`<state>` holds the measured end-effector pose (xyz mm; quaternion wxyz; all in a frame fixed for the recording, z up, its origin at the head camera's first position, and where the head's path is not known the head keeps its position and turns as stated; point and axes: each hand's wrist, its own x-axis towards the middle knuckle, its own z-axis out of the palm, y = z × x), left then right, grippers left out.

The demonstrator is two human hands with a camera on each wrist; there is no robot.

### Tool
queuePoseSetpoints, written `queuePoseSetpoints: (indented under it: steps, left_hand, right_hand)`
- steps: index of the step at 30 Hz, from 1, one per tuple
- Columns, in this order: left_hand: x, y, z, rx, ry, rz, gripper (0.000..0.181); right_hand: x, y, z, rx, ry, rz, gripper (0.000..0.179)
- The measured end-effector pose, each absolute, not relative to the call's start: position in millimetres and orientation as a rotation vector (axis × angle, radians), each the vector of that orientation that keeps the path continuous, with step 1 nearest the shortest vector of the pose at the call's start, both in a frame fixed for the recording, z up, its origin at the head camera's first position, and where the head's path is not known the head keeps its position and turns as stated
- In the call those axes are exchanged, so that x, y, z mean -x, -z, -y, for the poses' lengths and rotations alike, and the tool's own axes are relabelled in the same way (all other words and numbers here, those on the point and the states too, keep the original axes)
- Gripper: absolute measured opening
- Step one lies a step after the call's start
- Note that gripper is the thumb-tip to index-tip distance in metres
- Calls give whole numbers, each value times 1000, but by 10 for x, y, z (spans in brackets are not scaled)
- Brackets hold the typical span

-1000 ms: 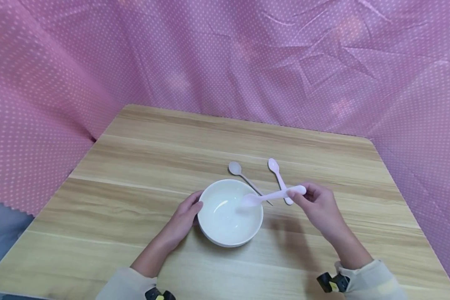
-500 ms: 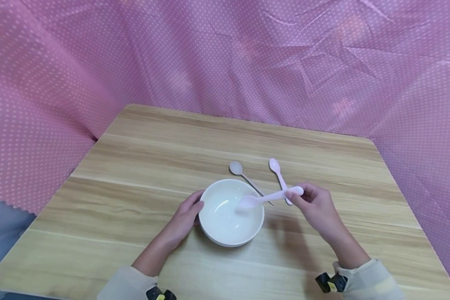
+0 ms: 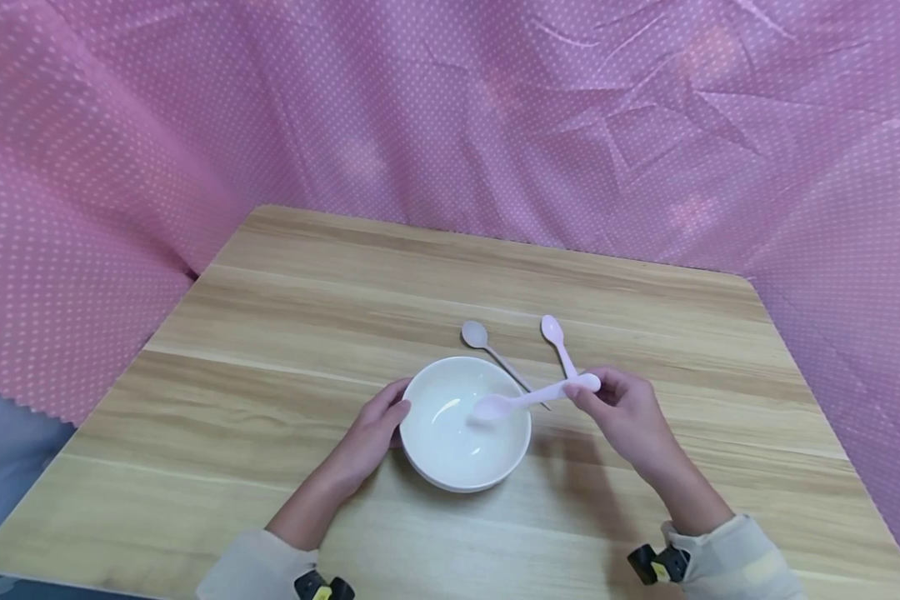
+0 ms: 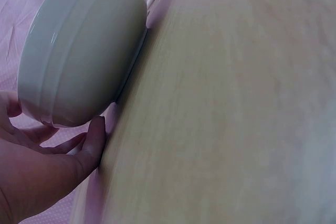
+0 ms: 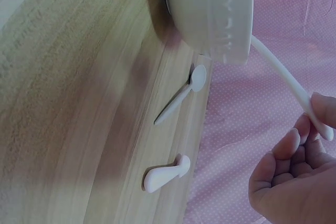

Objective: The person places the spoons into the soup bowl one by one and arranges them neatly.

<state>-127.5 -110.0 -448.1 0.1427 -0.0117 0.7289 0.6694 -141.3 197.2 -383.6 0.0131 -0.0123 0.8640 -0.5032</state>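
On the left, the left hand [image 3: 367,437] rests against the outer wall of the white bowl [image 3: 450,467]. Its fingers are gently curved along the side of the bowl, and the thumb touches near the rim; the left wrist view shows the fingers [image 4: 94,140] lying at the base of the bowl, next to the table. The bowl stands upright on the wooden table [image 3: 270,333], near its middle.

Above the bowl hangs the head of a pale pink spoon [image 3: 532,396], which is tilted down into it. The right hand [image 3: 630,417] pinches the end of its handle between thumb and fingertips, and the other fingers are loosely curled.

Behind the bowl, two more spoons lie flat on the table: a grey spoon [image 3: 483,343] and, to its right, a second pink spoon [image 3: 555,337].
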Motion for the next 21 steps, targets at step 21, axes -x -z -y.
queuePoseSetpoints:
  steps: [21]
  left_hand:
    - [1284, 4482, 1107, 45, -1918, -2106, 40]
  right_hand:
    - [1395, 3863, -1857, 79, 1611, -2632, 24]
